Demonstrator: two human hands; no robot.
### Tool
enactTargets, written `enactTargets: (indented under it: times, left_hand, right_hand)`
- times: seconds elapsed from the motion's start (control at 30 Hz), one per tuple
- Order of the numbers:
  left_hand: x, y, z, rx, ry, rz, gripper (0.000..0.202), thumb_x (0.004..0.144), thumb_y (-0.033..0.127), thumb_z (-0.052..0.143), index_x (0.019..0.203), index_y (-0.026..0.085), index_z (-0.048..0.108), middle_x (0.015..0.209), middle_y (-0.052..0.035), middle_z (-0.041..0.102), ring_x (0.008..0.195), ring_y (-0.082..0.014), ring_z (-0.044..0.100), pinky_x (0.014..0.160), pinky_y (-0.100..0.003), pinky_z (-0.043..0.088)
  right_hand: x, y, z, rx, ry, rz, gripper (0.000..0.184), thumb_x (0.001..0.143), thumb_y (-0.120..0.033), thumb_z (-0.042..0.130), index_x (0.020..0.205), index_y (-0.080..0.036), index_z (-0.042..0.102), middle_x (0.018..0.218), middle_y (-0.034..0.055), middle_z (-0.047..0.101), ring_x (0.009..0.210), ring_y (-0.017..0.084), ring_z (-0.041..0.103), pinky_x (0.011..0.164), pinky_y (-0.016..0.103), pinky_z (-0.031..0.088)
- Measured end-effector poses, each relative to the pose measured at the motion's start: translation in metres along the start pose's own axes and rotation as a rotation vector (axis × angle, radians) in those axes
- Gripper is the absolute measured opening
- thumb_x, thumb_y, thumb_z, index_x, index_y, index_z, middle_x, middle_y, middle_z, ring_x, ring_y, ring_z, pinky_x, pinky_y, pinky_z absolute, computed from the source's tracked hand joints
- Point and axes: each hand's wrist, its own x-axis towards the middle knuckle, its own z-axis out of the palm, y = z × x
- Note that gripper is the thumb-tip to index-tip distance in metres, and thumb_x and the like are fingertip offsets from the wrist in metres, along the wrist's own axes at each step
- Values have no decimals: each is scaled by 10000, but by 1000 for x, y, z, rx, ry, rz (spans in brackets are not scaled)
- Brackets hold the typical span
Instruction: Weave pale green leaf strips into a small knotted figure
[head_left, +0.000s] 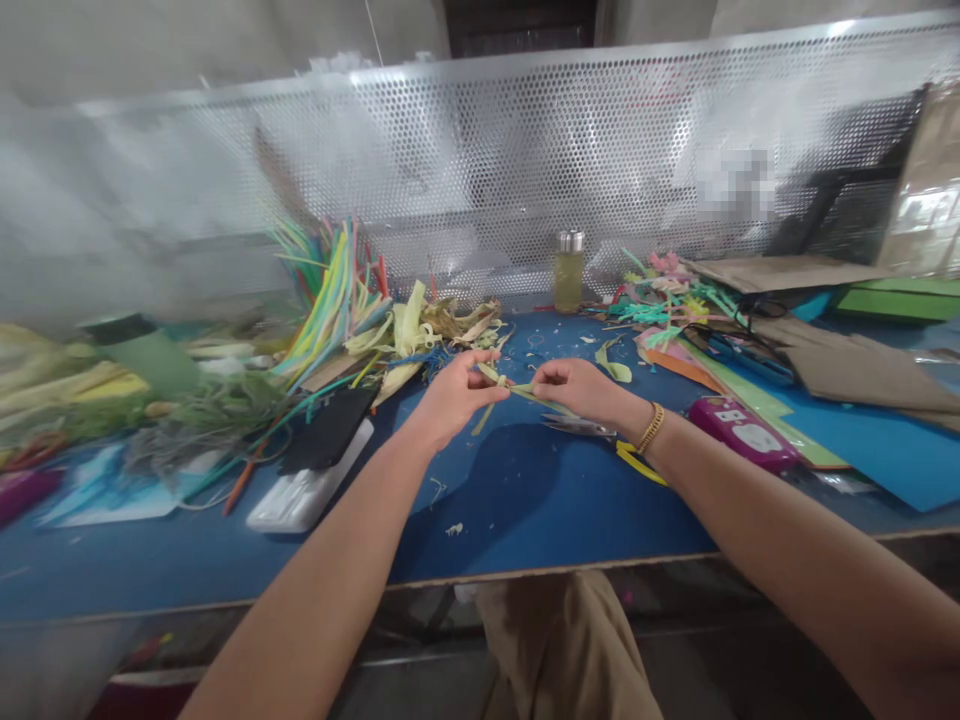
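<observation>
Over the middle of the blue table, both my hands pinch a pale green strip that looks like corn husk. It has a small knot or fold near the left fingertips. My left hand is closed on the knotted end, with one tail hanging below. My right hand, wearing a gold bracelet, pinches the strip a short way to the right. Scissors with a yellow handle lie beneath and beside my right wrist. A loose piece of husk rests just behind that hand.
Corn husks and colourful thin strips pile up at the back left. A black phone-like slab leans on a white case. A lidded bottle stands behind. To the right lie a purple object and coloured sheets.
</observation>
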Motion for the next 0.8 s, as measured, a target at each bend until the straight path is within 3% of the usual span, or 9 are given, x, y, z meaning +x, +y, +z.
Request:
enactTargets:
  times: [0.13, 0.23, 0.33, 0.57, 0.8]
  left_hand:
    - [-1, -1, 7, 61, -43, 64, 744, 669, 159, 777, 1346, 177, 470, 781, -5, 651, 731, -170, 642, 700, -301, 481]
    - [-1, -3, 11, 4, -67, 96, 868, 651, 142, 784, 1422, 201, 390, 887, -31, 639, 723, -169, 651, 711, -323, 511]
    - [-1, -7, 13, -18, -44, 106, 984, 618, 133, 811, 1469, 244, 330, 1043, -78, 609, 682, -154, 650, 677, -325, 528]
    - [0, -12, 15, -49, -35, 109, 1111, 601, 171, 847, 1514, 329, 234, 1270, -156, 530, 704, -142, 657, 664, -320, 548]
    - [-4, -1, 17, 67, 18, 143, 1080, 622, 180, 827, 1506, 337, 228, 1363, -163, 489, 669, -127, 647, 644, -326, 539]
  right_hand:
    - [2, 3, 6, 155, -15, -21, 236, 788, -252, 610, 1007, -177, 654, 967, 50, 686, 864, 161, 611, 769, 276, 446]
    - [2, 5, 11, 79, -22, -68, 347, 799, -399, 655, 1048, -158, 672, 891, 45, 670, 794, 164, 587, 719, 286, 436]
    - [4, 7, 15, 46, -25, -93, 393, 810, -428, 647, 1083, -146, 674, 833, 31, 643, 740, 153, 553, 686, 285, 419]
    - [3, 0, 14, 271, -63, -6, 326, 780, -372, 670, 1021, -155, 691, 972, 61, 685, 869, 183, 600, 761, 289, 443]
    - [-2, -8, 6, 287, -95, 20, 280, 750, -440, 671, 719, -162, 666, 666, -10, 576, 653, 123, 485, 628, 266, 354]
